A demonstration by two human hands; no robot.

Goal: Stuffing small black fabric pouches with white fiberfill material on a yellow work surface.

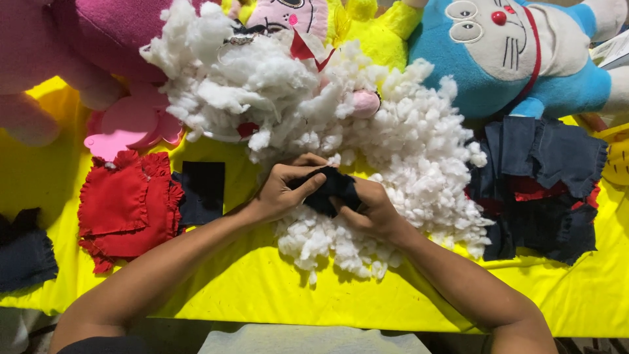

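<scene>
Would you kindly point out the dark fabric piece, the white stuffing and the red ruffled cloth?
dark fabric piece (329, 190), head view, its middle
white stuffing (419, 151), head view, right heap
red ruffled cloth (118, 203), head view, centre

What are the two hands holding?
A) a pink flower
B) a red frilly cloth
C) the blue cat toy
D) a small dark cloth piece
D: both the left hand and right hand grip a dark cloth piece over the white stuffing.

A table draped in a bright yellow cloth stands over a dim grey floor.
</scene>
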